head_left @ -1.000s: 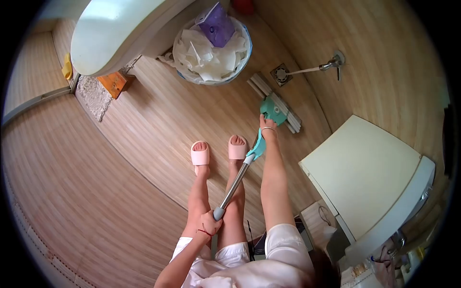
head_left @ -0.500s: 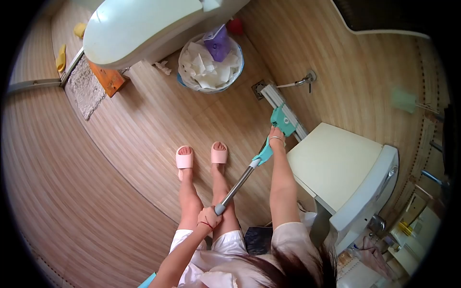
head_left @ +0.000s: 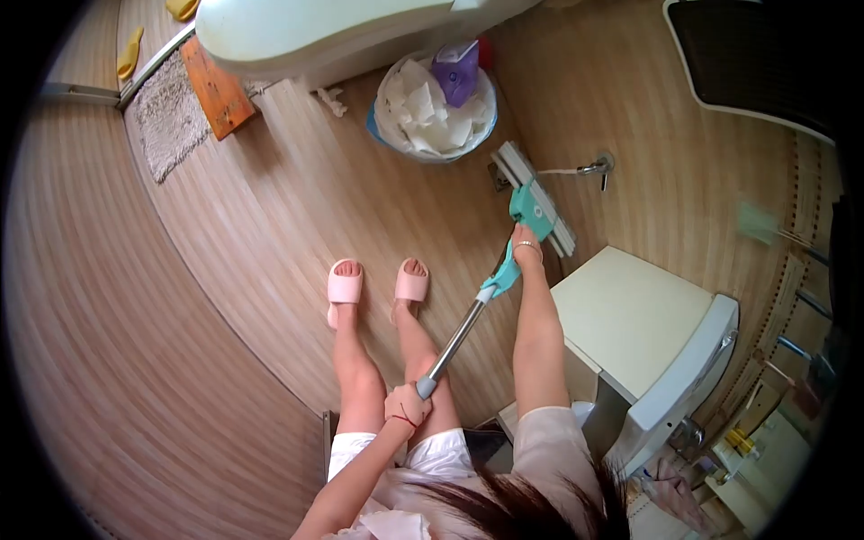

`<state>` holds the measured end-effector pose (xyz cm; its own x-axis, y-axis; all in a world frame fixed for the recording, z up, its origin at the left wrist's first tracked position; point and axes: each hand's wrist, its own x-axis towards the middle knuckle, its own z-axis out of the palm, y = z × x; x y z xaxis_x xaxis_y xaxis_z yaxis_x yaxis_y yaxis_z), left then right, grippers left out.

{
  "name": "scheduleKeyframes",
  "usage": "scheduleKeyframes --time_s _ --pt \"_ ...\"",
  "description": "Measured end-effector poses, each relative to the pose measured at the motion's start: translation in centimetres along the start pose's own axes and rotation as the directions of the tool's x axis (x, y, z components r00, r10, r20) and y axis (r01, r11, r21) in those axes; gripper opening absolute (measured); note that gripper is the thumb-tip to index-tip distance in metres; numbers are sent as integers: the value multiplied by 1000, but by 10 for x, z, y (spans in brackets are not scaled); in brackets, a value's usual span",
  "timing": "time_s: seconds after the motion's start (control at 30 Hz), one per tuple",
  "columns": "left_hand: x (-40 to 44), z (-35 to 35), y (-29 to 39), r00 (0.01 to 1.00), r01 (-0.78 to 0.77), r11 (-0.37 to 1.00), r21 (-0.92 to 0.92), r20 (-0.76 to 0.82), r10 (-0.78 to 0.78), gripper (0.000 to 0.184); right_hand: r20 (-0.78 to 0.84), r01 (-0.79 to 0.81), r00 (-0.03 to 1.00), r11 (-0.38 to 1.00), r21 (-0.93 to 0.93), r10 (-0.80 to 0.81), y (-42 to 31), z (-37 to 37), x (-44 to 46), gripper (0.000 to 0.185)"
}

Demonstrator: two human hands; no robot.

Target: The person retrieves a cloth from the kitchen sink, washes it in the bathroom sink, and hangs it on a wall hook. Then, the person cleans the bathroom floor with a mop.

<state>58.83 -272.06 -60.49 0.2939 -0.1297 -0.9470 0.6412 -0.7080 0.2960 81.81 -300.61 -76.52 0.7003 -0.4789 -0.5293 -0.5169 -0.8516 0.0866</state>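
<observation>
A mop (head_left: 457,346) with a steel pole and turquoise fittings slants across in front of my legs. My left hand (head_left: 408,405) is wrapped round the grey lower end of the pole. At the other end, my right hand (head_left: 526,241) grips the turquoise part close to the head. The mop head (head_left: 540,203), with pale strips, is held out near the wall tap (head_left: 598,167). It partly covers the floor drain (head_left: 498,176).
A bin (head_left: 434,110) full of paper stands beside the toilet (head_left: 324,31). A wooden stool (head_left: 216,88) and a grey mat (head_left: 168,117) lie at the upper left. The white cabinet (head_left: 630,315) is right of my right arm. Pink slippers (head_left: 345,287) are on my feet.
The view has shifted, and the mop head now lies by the drain, up against the wall side. Both hands keep their hold on the mop.
</observation>
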Motion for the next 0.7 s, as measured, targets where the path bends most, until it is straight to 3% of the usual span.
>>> scheduleKeyframes --time_s 0.1,0.37,0.7 --pt "0 2 0 1000 7 1000 -18 -6 -7 29 62 -30 998 999 -21 31 -6 -3 1 39" --pt "-6 -3 23 998 -43 996 83 43 40 28 -53 -129 990 992 -13 129 18 -37 -10 35" --pt "-2 -5 14 1000 -13 999 -46 19 14 30 -56 -15 998 996 -87 11 -17 -27 -12 36"
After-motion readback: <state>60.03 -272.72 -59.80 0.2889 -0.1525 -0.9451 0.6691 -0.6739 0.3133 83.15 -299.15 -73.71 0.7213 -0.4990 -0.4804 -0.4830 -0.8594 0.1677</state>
